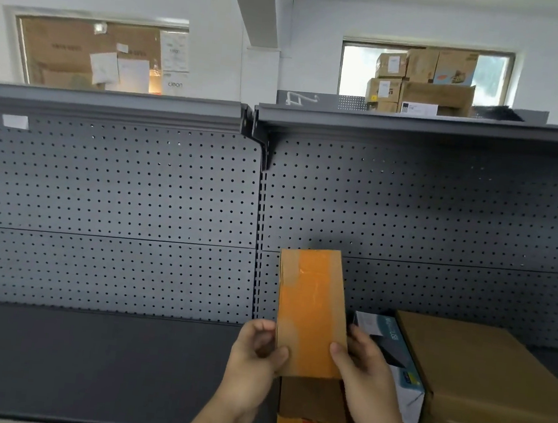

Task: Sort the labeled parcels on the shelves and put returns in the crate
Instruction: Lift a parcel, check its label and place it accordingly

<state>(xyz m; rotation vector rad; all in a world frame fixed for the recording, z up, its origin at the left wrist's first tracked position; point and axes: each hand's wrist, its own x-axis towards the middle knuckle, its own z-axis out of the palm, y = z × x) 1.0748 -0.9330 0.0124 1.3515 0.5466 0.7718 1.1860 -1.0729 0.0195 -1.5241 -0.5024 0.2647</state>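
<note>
Two hands on the orange-taped parcel (310, 311): we're holding it upright over the lower shelf (82, 363), around 6 o'clock in our view. Our left hand (255, 360) and right hand (364, 368) are each clamping a grip on a long edge, thumbs on the front. A small carton (311, 411) is lying just below it, and a white-and-teal box (396, 358) and a big brown parcel (493, 389) are sitting at its 3 o'clock.

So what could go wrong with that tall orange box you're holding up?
The left hand and right hand grip the orange-taped box only near its bottom end, so it might tip or slip and land on the small cardboard box under it. Swinging it to the right could bump the white and teal box. No label shows on the face we can see, so it could get sorted wrongly.
</note>
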